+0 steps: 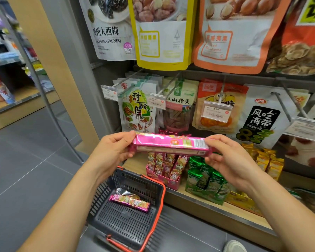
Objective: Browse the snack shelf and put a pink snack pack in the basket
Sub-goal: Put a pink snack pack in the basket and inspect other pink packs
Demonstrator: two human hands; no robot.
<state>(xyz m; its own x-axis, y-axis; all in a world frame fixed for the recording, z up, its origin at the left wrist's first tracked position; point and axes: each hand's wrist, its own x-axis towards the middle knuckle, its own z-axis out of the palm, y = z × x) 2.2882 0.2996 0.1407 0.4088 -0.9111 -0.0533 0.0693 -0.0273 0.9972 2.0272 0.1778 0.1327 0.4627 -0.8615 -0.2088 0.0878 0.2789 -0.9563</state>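
Pink pack held level before shelf. Left hand grips 9 o'clock end, right hand pinches 3 o'clock end. Basket at 7 o'clock, second pack inside.

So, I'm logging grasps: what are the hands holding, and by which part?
One pink snack pack, held between both hands: the left hand grips its left end, the right hand pinches its right end.
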